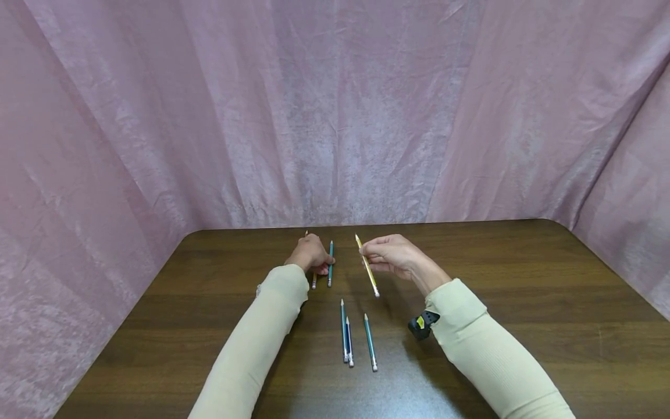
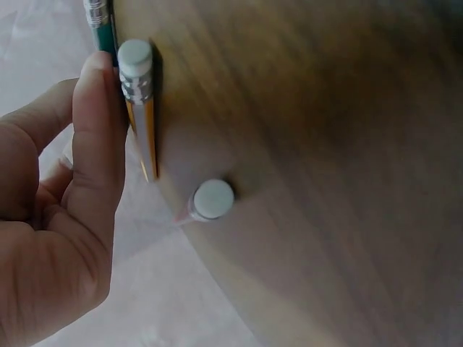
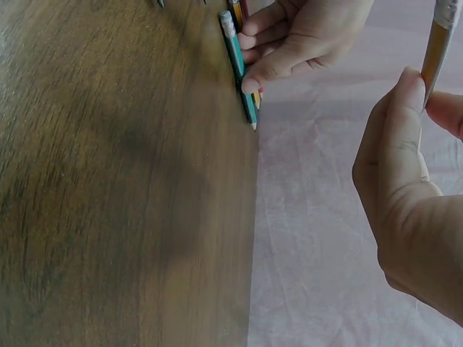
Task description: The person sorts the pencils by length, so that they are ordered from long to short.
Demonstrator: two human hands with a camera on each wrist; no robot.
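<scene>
My left hand (image 1: 310, 254) is low over the far part of the table, its thumb and fingertips pinching a green pencil (image 1: 330, 276). Beside that pencil lies a yellow pencil (image 2: 145, 141), partly hidden by the hand in the head view. Another pencil's white eraser (image 2: 213, 199) shows farther along in the left wrist view. My right hand (image 1: 395, 256) pinches a yellow-and-white pencil (image 1: 369, 273) between thumb and fingers. It is tilted above the table, point away from me and eraser toward me.
Nearer to me on the brown wooden table (image 1: 523, 291) lie two dark blue pencils (image 1: 343, 331), side by side, and a teal pencil (image 1: 370, 343) to their right. A pink curtain (image 1: 335, 116) hangs behind the far edge. A dark watch-like device (image 1: 423, 325) is on the right wrist.
</scene>
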